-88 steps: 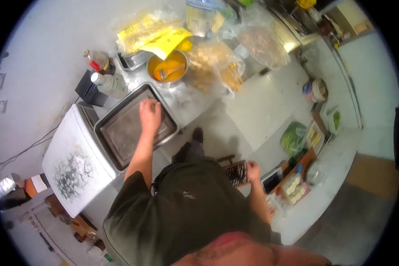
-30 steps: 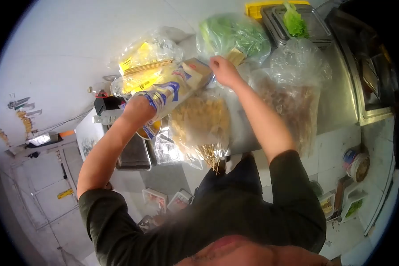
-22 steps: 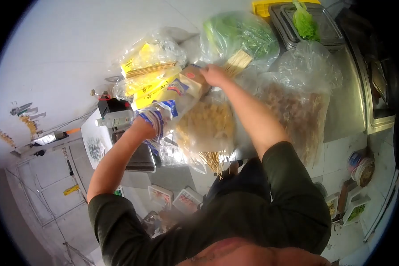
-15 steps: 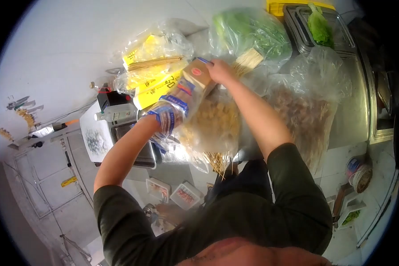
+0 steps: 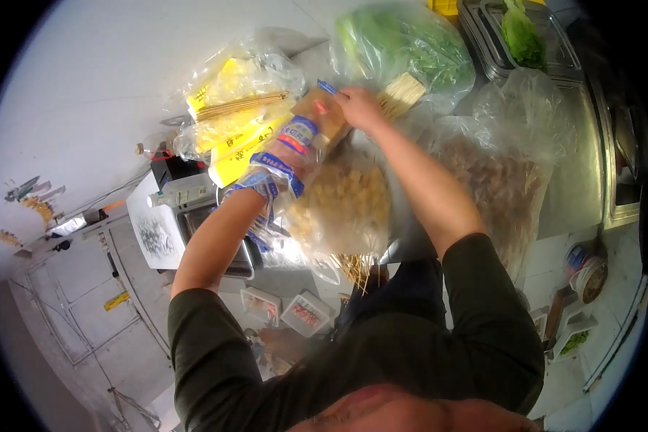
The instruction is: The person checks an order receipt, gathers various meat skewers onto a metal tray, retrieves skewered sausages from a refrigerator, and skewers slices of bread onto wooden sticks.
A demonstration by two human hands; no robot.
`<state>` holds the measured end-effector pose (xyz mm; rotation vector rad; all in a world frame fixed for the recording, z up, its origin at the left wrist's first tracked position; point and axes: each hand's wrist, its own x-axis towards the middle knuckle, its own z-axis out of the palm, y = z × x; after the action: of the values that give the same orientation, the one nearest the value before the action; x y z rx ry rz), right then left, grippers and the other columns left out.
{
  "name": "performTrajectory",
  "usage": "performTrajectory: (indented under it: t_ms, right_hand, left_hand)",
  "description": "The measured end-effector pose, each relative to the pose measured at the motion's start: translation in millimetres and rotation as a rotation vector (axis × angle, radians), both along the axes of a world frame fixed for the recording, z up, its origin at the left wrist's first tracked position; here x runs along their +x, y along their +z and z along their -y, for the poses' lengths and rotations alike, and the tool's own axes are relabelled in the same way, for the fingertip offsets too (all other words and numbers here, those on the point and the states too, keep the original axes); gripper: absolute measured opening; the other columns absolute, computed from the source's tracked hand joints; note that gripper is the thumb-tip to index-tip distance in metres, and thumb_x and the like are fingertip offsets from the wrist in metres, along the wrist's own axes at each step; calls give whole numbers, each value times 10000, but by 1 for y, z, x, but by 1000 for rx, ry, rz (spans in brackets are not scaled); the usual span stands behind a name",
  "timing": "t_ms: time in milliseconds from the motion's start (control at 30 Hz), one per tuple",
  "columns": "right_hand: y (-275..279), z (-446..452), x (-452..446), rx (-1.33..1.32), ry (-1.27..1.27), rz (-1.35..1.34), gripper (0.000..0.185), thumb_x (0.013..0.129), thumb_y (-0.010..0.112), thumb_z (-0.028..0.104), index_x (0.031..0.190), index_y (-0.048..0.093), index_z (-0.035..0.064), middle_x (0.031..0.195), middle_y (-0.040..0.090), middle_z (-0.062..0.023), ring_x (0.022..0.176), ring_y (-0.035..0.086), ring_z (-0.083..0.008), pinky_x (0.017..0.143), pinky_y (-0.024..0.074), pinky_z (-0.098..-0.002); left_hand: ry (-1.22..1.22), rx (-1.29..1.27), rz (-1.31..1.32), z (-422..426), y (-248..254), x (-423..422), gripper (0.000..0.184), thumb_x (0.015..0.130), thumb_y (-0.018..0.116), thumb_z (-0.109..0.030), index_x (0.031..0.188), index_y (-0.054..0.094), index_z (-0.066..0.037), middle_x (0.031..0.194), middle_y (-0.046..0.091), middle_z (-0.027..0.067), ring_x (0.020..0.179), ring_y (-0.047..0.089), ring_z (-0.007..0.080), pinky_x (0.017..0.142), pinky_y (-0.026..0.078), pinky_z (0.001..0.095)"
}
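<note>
A clear plastic bag with blue and red print is stretched over the worktop, a brown block with a red mark at its far end. My left hand reaches into the near part of the bag; printed film covers its fingers. At the far end, my right hand is closed on the bag's blue-edged corner, beside the brown block. Just under the bag lies a clear bag of yellowish cubes, with thin wooden skewers sticking out at the near edge.
Left stand yellow printed packs with a skewer bundle. Behind is a bag of leafy greens, with flat pale sticks nearby. Bagged brownish pieces lie right, before lidded metal trays. White trays sit below.
My left forearm has shifted a little to the right and the bag's printed film has turned and bunched. My right hand keeps its hold on the far corner, moved slightly.
</note>
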<state>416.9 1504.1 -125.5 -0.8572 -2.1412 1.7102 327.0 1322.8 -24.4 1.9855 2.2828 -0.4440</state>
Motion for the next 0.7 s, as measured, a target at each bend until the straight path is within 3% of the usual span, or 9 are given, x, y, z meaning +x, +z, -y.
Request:
performTrajectory:
  t_ms: [167, 267, 400, 500, 700]
  right_hand:
    - [-1, -1, -1, 48, -6, 7, 304, 889, 521, 327, 919, 672, 65, 913, 648, -181, 869, 605, -384, 755, 475, -448]
    - [-5, -4, 0, 84, -17, -17, 308, 890, 519, 328, 919, 672, 62, 922, 647, -183, 879, 603, -387, 766, 475, -451]
    - [-3, -4, -2, 28, 4, 11, 303, 887, 513, 308, 913, 668, 49, 928, 644, -192, 888, 599, -394, 773, 476, -456]
    - [2, -5, 0, 39, 7, 38, 297, 886, 505, 295, 914, 664, 46, 934, 642, -197, 890, 595, -401, 777, 475, -461]
    - [2, 0, -6, 94, -15, 38, 287, 889, 489, 270, 889, 657, 37, 911, 639, -206, 879, 593, -411, 779, 472, -469]
  left_hand:
    - [12, 187, 197, -20, -37, -15, 595, 804, 535, -323, 1343, 439, -89, 1412, 390, 150, 1342, 310, 348, 1112, 234, 449]
    - [-5, -88, 24, -34, -7, 5, 611, 798, 537, -300, 1348, 421, -63, 1421, 374, 147, 1351, 288, 343, 1117, 224, 438]
    - [-3, -74, 31, -32, -3, 8, 590, 824, 514, -290, 1363, 407, -78, 1458, 319, 137, 1339, 306, 328, 1102, 260, 421]
    - [-60, 137, 65, -26, 9, 18, 407, 836, 513, -159, 1229, 519, -56, 1340, 457, 149, 1254, 411, 343, 1059, 332, 411]
    - [155, 57, 148, -5, 13, 17, 412, 840, 551, -195, 1226, 521, -55, 1281, 501, 173, 1197, 457, 366, 1044, 354, 406]
